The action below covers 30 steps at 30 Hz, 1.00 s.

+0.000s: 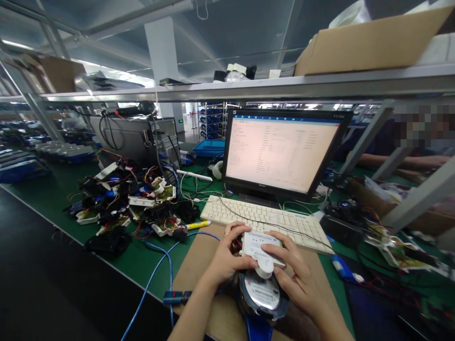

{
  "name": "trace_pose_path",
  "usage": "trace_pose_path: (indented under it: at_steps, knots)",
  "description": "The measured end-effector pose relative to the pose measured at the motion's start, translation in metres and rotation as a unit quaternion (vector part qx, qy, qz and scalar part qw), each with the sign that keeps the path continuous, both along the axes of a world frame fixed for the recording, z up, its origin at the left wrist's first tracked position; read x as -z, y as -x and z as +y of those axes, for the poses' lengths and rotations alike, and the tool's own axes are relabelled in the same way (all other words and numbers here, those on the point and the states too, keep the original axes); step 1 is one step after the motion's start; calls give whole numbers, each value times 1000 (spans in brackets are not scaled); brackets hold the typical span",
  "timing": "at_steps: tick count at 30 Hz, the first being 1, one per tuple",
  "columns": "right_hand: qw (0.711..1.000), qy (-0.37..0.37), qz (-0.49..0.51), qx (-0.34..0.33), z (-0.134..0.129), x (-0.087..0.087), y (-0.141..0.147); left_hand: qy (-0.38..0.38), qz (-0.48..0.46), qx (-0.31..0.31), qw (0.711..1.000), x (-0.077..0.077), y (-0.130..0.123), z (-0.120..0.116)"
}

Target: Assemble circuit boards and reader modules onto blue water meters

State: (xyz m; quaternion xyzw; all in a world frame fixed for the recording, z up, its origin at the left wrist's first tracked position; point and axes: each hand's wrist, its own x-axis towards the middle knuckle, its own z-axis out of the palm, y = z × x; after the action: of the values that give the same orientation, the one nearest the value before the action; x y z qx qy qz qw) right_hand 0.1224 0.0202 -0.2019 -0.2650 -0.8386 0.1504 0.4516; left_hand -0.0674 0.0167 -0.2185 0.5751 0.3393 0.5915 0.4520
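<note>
A white device [256, 247] with small print and a rounded white end is held between my two hands. My left hand [227, 253] closes on its left side, thumb along the lower edge. My right hand [293, 265] grips it from the right, fingers over the top face. Just below it lies a round silver-faced unit [262, 290] with a dark rim and a blue part beneath. Brown cardboard [192, 265] is spread under these things.
A white keyboard [249, 210] and a lit monitor [280, 151] stand behind the hands. Wired parts [124, 199] are heaped at left, near a yellow marker [198, 225]. A blue cable [152, 279] crosses the front. At right are a black case [341, 230] and another person's arm [405, 162].
</note>
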Motion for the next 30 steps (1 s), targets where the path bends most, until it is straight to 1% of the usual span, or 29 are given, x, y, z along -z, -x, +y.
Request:
trace_pose_path:
  at_steps: [7, 12, 18, 24, 30]
  knots:
    - [1000, 3, 3, 8, -1, -2, 1, 10, -4, 9, 1000, -3, 1, 0]
    - [1000, 10, 4, 13, -3, -2, 2, 24, -8, 0, 1000, -4, 1, -1]
    - [1000, 1, 6, 24, -4, -5, 3, 32, -6, -10, 999, -4, 1, -1]
    - [1000, 3, 12, 20, -4, -6, 3, 43, -26, -10, 999, -8, -1, -3]
    - [1000, 4, 25, 16, -6, -8, 5, 32, -24, -1, 999, -9, 0, -1]
